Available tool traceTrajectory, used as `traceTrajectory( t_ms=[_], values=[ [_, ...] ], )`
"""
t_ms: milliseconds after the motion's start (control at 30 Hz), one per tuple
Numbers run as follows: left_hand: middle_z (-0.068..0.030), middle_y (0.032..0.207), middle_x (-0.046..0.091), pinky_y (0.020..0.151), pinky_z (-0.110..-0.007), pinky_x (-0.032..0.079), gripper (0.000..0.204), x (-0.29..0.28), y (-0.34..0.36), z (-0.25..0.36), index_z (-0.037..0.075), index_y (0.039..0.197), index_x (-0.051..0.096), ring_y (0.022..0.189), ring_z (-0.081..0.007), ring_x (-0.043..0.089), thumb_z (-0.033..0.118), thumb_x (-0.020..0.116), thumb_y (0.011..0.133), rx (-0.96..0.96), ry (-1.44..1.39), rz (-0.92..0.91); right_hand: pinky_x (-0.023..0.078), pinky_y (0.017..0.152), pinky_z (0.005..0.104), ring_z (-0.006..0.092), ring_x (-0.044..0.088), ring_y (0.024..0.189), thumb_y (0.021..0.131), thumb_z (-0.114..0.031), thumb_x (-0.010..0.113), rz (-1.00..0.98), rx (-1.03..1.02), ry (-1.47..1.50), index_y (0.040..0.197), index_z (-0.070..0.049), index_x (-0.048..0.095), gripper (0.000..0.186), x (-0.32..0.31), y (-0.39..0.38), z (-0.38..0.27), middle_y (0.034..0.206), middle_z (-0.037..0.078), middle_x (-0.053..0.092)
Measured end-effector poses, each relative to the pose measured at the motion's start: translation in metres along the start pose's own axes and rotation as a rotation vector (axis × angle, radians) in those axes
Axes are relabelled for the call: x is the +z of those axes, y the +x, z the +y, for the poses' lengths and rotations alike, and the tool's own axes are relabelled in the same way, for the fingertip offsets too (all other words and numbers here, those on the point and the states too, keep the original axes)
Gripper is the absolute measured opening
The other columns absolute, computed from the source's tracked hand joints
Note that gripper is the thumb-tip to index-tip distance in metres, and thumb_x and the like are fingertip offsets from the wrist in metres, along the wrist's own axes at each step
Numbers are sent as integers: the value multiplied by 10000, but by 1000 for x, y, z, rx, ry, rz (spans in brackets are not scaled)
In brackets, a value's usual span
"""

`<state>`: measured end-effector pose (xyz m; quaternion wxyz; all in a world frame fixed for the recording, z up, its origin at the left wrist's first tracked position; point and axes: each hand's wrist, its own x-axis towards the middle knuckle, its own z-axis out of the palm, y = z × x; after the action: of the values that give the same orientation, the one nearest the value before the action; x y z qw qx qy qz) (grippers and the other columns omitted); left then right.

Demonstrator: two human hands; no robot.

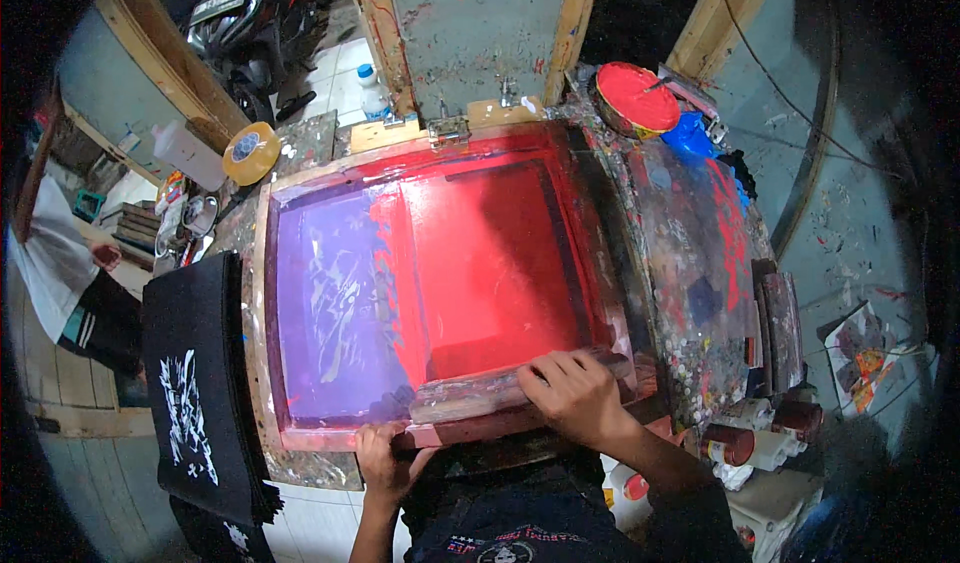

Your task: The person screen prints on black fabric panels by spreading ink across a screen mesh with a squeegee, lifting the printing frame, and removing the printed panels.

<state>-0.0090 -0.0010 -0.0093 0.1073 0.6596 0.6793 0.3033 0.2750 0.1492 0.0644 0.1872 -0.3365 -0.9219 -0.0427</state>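
A wooden-framed printing screen (262,313) lies before me, hinged at its far edge. Red ink (470,273) coats the right part of its mesh, while the left part is purple mesh (315,333) with pale lettering showing through. My left hand (383,460) is closed on the near edge of the frame. Close to that edge, my right hand (575,398) grips a wooden squeegee (465,394), which lies along the near side of the inked area. The squeegee's blade is hidden.
Folded black fabric (190,363) with white lettering hangs at the left. Behind it are a tape roll (250,153) and a plastic jug (188,155). A red ink tub (637,98) stands at the far right, with jars (728,445) nearer. Another person (65,253) stands far left.
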Motion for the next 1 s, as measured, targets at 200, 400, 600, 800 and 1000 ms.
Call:
traceTrajectory(
  t_ms=[200,400,600,800,1000],
  values=[
    [-97,968,657,862,-486,448,686,-1,-4,-3,84,1183,576,886,-333,608,361,945,675,16,46,-26,502,683,349,201,656,794,806,-182,681,-116,35,91,972,-101,667,186,-4,8,3,876,28,648],
    [-87,1007,661,876,-483,448,741,-3,1,0,82,1223,537,896,-312,613,343,952,667,94,19,19,490,670,347,178,622,792,838,-238,660,-202,-18,55,987,-184,644,159,-12,20,13,837,-12,584],
    [-83,1052,677,917,-492,444,735,-2,-3,-2,74,1231,538,955,-294,632,343,946,683,154,10,43,515,734,396,229,633,897,813,-272,684,-436,16,193,1097,-155,617,315,-52,26,11,943,25,612],
    [-83,1058,682,928,-494,444,760,-7,4,7,58,1253,534,958,-282,642,352,949,689,193,34,94,545,756,414,257,655,900,819,-233,697,-407,-38,155,1103,-137,615,311,-29,31,20,925,46,618],
    [-86,1041,685,939,-482,448,742,-17,5,9,47,1240,555,914,-286,643,360,947,695,154,28,80,530,714,488,362,665,834,844,-344,755,-53,19,141,925,-88,596,313,46,148,112,866,134,642]
  ],
)
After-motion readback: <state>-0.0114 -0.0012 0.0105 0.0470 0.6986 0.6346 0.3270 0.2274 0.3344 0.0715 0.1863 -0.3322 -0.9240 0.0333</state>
